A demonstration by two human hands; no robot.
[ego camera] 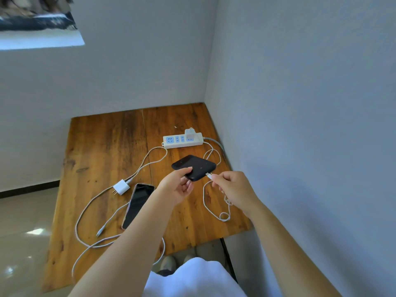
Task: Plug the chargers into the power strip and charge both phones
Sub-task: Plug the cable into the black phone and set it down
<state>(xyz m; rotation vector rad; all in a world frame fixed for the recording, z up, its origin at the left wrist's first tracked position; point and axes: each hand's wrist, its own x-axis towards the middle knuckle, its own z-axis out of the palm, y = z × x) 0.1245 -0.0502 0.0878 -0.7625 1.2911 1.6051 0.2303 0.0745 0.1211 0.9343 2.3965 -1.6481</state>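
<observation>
My left hand holds a dark phone by its near edge, lifted above the wooden table. My right hand pinches the white cable plug, whose tip sits just at the phone's near right edge. That cable loops back to a white charger plugged into the right end of the white power strip. A second white charger lies unplugged on the table, left of a second dark phone lying flat. Its cable's free end rests loose.
Walls close in the table at the back and right. The table's left and front edges drop to a shiny tiled floor. The second charger's long cable curls across the left and front of the table. Shoes show below the front edge.
</observation>
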